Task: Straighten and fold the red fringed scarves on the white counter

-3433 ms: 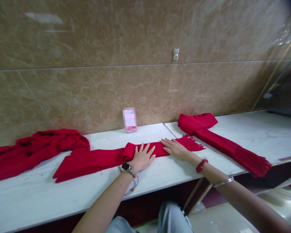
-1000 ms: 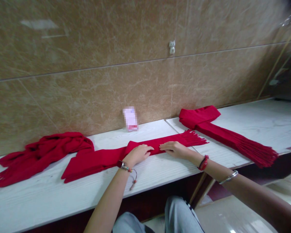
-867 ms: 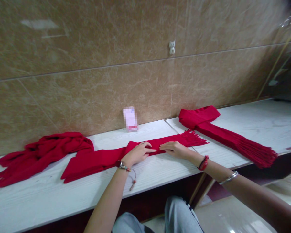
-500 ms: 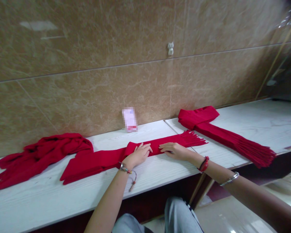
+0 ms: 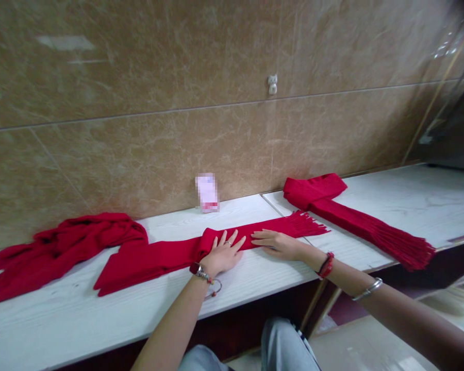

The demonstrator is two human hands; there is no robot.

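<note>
A folded red scarf (image 5: 150,260) lies along the white tabletop, its fringed end pointing right and a fold raised near its middle. My left hand (image 5: 222,253) rests with fingers spread on the scarf, just right of that raised fold. On the lower edge of the same scarf, nearer the fringe, lies my right hand (image 5: 280,243), its fingers stretched out and pointing left. Neither hand grips the cloth. Part of the scarf is hidden under both hands.
A crumpled red scarf (image 5: 73,250) lies at the left, touching or close to the folded one. Another folded red scarf (image 5: 365,226) with fringe hangs slightly over the front edge at right. A blurred pink-white card or phone (image 5: 206,192) leans on the tiled wall (image 5: 139,154).
My left hand's fingers, closer together half a second ago, are now spread flat on the scarf. My right hand has barely shifted. The view has tilted slightly; the scarves stay in place.
</note>
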